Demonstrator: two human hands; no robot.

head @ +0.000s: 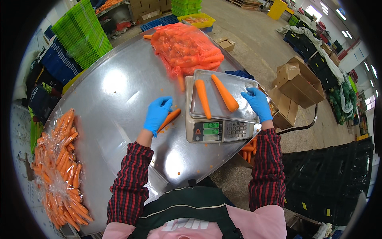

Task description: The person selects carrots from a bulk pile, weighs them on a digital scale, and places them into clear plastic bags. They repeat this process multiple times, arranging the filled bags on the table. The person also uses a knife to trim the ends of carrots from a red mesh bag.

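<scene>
Two carrots, a slimmer one (203, 97) and a thicker one (225, 94), lie apart on the metal pan (197, 112) of a digital scale (191, 134). My right hand (256, 100), in a blue glove, is over the pan's right edge with fingers bent and no carrot seen in it. My gloved left hand (158, 112) is left of the scale, above a carrot (171, 117) on the metal table (119, 104); its palm side is hidden, so a grip cannot be made out. A red bag of carrots (186, 49) rests behind the scale.
Clear bags of carrots (64, 173) line the table's left side. Green crates (80, 33) stand beyond the far left edge. Cardboard boxes (298, 80) are at the right, and an open box of carrots (247, 151) sits below the table's right edge. A person (43, 98) is at far left.
</scene>
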